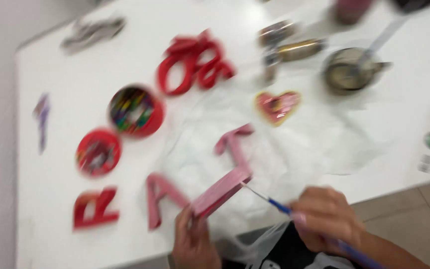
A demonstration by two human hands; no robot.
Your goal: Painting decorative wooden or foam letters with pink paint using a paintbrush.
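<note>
A craft space, likely in a home: a white worktop (75, 89) against a plain wall carries red and pink letter shapes (95, 206), round red tins of coloured bits at 9 o'clock (135, 110), a glitter heart (276, 106), a small pot at 1 o'clock (347, 74); tiled floor (424, 209) at 4 o'clock.

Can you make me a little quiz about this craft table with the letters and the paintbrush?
1. True or false: the right hand holds a thin blue-handled paintbrush.
2. What does the left hand hold? A) round red tin B) flat pink block-shaped letter piece C) grey metal bowl
3. Fill in: the glittery pink ____-shaped piece lies on the white plastic sheet.

Key: 1 true. 2 B: the flat pink block-shaped letter piece, its end touched by the brush tip. 3 heart.
</note>
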